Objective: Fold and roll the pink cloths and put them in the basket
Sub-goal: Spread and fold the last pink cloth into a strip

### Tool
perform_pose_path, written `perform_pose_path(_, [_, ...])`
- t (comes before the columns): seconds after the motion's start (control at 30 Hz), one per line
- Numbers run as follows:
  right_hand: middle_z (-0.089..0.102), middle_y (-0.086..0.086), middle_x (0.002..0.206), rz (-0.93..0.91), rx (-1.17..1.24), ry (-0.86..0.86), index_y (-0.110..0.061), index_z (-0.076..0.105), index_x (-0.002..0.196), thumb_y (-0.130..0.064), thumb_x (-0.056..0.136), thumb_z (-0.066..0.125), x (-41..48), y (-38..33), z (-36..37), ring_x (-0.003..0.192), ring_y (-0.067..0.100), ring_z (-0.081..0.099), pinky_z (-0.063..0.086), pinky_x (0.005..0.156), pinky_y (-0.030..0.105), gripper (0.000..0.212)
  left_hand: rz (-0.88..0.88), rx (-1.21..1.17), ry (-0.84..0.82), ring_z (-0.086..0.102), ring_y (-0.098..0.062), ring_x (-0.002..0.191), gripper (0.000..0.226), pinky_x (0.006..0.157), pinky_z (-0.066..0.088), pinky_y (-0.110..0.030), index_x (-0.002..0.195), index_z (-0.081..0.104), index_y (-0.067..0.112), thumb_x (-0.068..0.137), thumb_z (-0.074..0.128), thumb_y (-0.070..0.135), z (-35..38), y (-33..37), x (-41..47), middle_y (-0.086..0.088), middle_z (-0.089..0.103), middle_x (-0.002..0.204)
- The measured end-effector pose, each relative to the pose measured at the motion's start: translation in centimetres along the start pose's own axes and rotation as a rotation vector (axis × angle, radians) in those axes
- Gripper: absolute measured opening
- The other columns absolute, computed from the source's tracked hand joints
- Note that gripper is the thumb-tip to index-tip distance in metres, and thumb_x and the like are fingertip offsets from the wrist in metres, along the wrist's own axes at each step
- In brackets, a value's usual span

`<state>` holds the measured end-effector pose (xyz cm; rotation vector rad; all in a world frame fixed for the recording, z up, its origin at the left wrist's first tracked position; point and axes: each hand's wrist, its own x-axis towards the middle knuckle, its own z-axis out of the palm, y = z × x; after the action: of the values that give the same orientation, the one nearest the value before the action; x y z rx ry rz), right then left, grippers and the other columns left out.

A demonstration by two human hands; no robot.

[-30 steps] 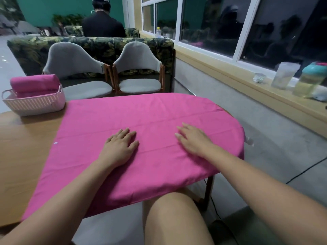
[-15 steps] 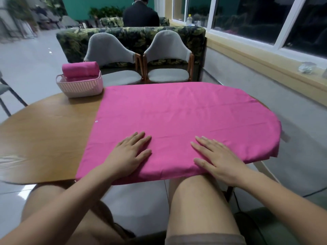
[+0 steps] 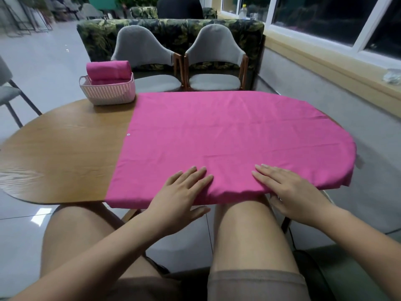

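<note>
Surface (image 3: 65,153) bears the spread pink cloth (image 3: 227,135). I press left hand (image 3: 182,192) and right hand (image 3: 290,190) flat, fingers (image 3: 200,173) straight. Next: pinch near edge, fold.

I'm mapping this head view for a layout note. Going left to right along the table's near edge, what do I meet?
Bare wooden tabletop → left edge of the pink cloth → left hand → right hand → the cloth's right end, draped over the table's rounded end.
</note>
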<state>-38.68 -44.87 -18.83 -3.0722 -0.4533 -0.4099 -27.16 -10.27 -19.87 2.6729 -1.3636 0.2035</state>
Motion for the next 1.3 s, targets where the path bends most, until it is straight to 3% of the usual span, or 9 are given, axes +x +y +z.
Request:
perform_pose_path(0.2, [0.050,0.011,0.159,-0.045,-0.058,0.042,-0.009,0.052,0.154,-0.002,0.074,0.073,-0.1,-0.4,-0.1,0.147,0.027,0.048,0.045,0.117,0.049,0.082,0.022,0.004,0.056,0.018,-0.017,0.161,0.086,0.127,0.024,-0.042,0.166,0.020,0.034,0.095,0.065,0.053,0.6,0.8,0.6,0.008,0.020,0.174])
perform_pose_path(0.33, [0.058,0.009,0.152,-0.056,-0.021,0.099,-0.008,0.059,0.147,-0.013,0.086,0.063,-0.4,-0.9,-0.7,0.141,0.024,0.055,0.048,0.115,0.045,0.062,0.020,-0.030,0.110,0.027,-0.014,0.158,0.070,0.124,0.031,-0.037,0.162,0.033,0.034,0.098,0.060,0.045,0.4,0.3,0.3,0.008,0.031,0.170])
perform_pose_path(0.47, [0.069,0.007,0.137,-0.057,-0.011,0.167,-0.008,0.065,0.140,-0.017,0.095,0.051,-0.4,-0.7,-1.0,0.126,0.022,0.066,0.059,0.100,0.044,0.048,-0.016,-0.074,0.168,0.039,-0.011,0.151,0.054,0.114,0.041,-0.033,0.155,0.047,0.033,0.102,0.055,0.039,-0.4,-0.8,-0.9,0.010,0.045,0.163])
perform_pose_path(0.6, [0.074,0.007,0.125,-0.015,-0.041,0.208,-0.009,0.068,0.135,-0.015,0.089,0.058,0.1,-0.2,-0.7,0.112,0.025,0.073,0.064,0.085,0.044,0.047,-0.051,-0.066,0.199,0.052,-0.012,0.140,0.049,0.102,0.048,-0.034,0.145,0.057,0.030,0.098,0.056,0.042,-1.3,-2.5,-2.5,0.011,0.055,0.153])
perform_pose_path(0.73, [0.077,0.003,0.120,0.093,0.035,0.260,-0.013,0.070,0.134,-0.027,0.100,0.050,0.8,0.0,-0.4,0.106,0.024,0.075,0.064,0.078,0.046,0.042,-0.099,-0.041,0.181,0.059,-0.014,0.132,0.054,0.097,0.049,-0.036,0.141,0.060,0.031,0.095,0.057,0.058,-1.7,-3.7,-3.7,0.012,0.059,0.147])
perform_pose_path(0.93, [0.078,-0.004,0.097,0.155,0.074,0.375,-0.019,0.076,0.112,-0.039,0.108,0.047,3.4,-2.3,-1.2,0.085,0.022,0.076,0.058,0.063,0.043,0.035,-0.181,-0.024,0.209,0.063,-0.019,0.106,0.064,0.086,0.050,-0.038,0.139,0.060,0.027,0.091,0.059,0.070,-2.4,-0.6,-1.7,0.008,0.067,0.120])
perform_pose_path(1.17, [0.070,-0.004,0.079,0.173,0.099,0.377,-0.020,0.072,0.101,-0.044,0.110,0.043,4.2,-3.1,-1.5,0.071,0.023,0.069,0.052,0.057,0.043,0.038,-0.244,-0.051,0.193,0.068,-0.030,0.094,0.046,0.074,0.050,-0.039,0.128,0.067,0.023,0.083,0.070,0.029,-3.1,0.3,1.1,0.001,0.071,0.109])
perform_pose_path(1.3, [0.071,-0.004,0.084,0.184,0.080,0.358,-0.021,0.071,0.104,-0.041,0.109,0.045,4.1,-2.4,-1.3,0.075,0.024,0.069,0.053,0.059,0.043,0.033,-0.339,-0.106,0.170,0.069,-0.033,0.096,0.042,0.073,0.054,-0.041,0.125,0.066,0.028,0.083,0.061,0.025,-4.0,-2.1,0.3,0.003,0.071,0.111])
